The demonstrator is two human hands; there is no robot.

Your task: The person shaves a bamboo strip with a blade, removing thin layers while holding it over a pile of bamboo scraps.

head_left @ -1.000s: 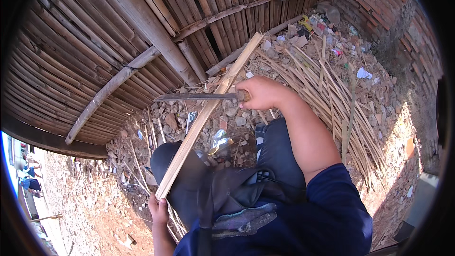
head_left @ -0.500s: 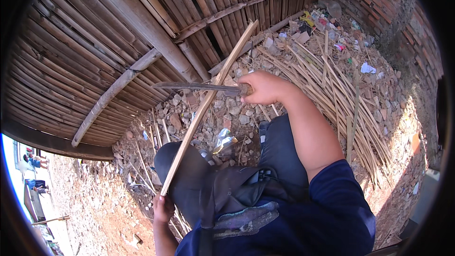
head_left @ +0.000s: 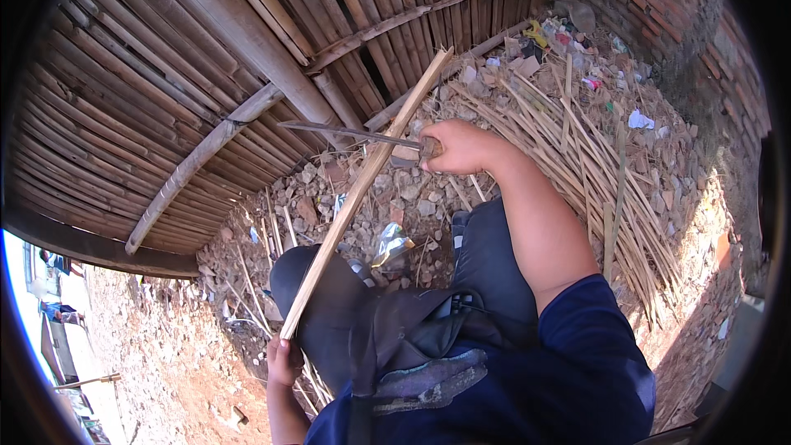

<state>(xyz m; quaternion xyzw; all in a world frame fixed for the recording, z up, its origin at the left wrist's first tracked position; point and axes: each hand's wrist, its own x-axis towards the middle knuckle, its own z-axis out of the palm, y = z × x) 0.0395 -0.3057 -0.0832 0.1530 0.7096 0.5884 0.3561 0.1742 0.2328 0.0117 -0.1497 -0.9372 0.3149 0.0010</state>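
My left hand (head_left: 284, 360) grips the near end of a long, pale bamboo strip (head_left: 346, 210). The strip slants up and away to the right, passing over my left knee. In my right hand (head_left: 460, 147) is a machete (head_left: 350, 133), held by its short wooden handle. Its dark blade points left and crosses the strip in its upper part. Whether the edge bites into the strip or only rests against it, I cannot tell.
A bamboo-slat wall (head_left: 124, 115) with pole rails rises ahead and to the left. Many split strips (head_left: 577, 165) lie heaped on the rubble at right. Rubble and litter, with a shiny wrapper (head_left: 392, 245), cover the ground between my legs. A brick wall (head_left: 651, 0) stands far right.
The machete's tip has tilted upward and the blade has shifted slightly up along the strip. The strip's far end has dipped a little. My left hand has stayed in place.
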